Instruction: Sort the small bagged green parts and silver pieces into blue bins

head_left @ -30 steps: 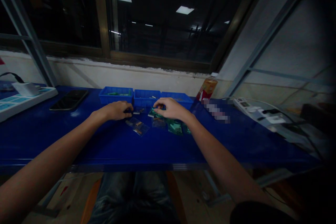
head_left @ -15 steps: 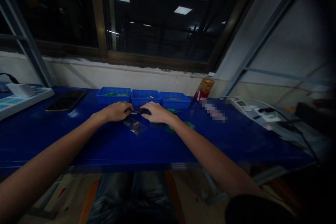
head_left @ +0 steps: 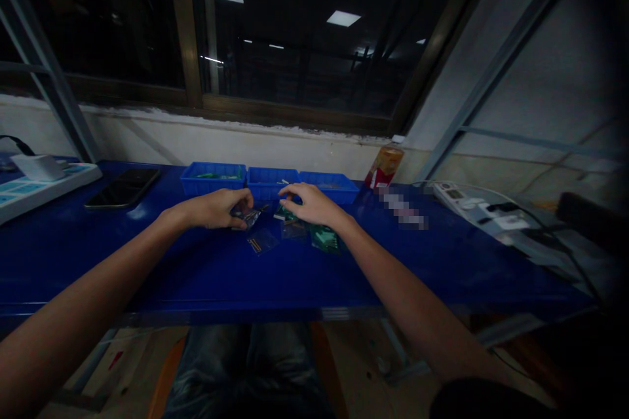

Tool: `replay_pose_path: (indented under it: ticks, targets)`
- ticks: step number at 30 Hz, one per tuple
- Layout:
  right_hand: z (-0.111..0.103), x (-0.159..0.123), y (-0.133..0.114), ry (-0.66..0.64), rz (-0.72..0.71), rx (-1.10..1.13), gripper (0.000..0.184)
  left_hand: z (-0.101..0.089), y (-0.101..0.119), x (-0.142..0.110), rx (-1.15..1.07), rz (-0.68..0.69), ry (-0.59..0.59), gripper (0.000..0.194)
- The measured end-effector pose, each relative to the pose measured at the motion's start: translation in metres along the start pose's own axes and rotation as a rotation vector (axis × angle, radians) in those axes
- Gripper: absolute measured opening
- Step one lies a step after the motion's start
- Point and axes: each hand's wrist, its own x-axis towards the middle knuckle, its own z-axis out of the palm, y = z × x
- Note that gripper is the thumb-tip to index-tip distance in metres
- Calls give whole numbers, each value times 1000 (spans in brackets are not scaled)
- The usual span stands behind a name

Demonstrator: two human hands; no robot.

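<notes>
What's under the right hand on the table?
Under the bare right hand, part of a small green plastic-looking packet peeks out at the left. The hand covers the rest, so I can't see what else is there or whether they touch.

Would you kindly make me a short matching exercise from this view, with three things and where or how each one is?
1. phone
2. bottle
3. left hand

A. to the right of the blue trays
B. holding a small clear bag
C. lying flat beside the white power strip

Pairs: 1-C, 2-A, 3-B
</notes>
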Motion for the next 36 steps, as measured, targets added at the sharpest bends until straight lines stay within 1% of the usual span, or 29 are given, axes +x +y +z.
replay_pose_path:
  ticks: [5,7,10,14,16,18,21,23,25,26,27,29,32,34,36]
  targets:
    - [3,2,-9,14,103,259,21,1,3,5,-185,46,216,28]
    - [6,3,-15,7,116,360,23,6,5,8,-258,53,269,25]
    - [13,5,-24,-18,100,451,19,12,8,12,-362,61,270,18]
    - [21,7,-28,-16,125,482,14,14,11,13,-374,46,259,16]
    - [24,7,-27,-7,147,507,13,12,10,13,-359,11,268,19]
    - [25,7,-25,30,168,507,13,9,8,13,-333,-38,295,22]
    - [22,7,-25,175,181,382,12,5,4,12,-294,-178,346,33]
    - [17,5,-28,257,152,250,13,4,3,11,-347,-305,330,48]
    - [14,2,-32,292,96,169,14,4,4,11,-469,-377,264,61]
    - [13,1,-35,298,61,157,14,5,6,10,-534,-373,231,64]
    - [13,-1,-38,301,24,156,14,5,8,10,-586,-346,212,62]
    - [14,-3,-44,301,-42,156,12,6,12,10,-633,-250,225,48]
    - [16,-4,-49,288,-94,172,15,5,14,10,-618,-134,330,25]
    - [16,-3,-50,282,-93,209,18,5,11,11,-564,-96,396,19]
    - [16,0,-49,283,-55,249,18,5,9,10,-440,-56,456,16]
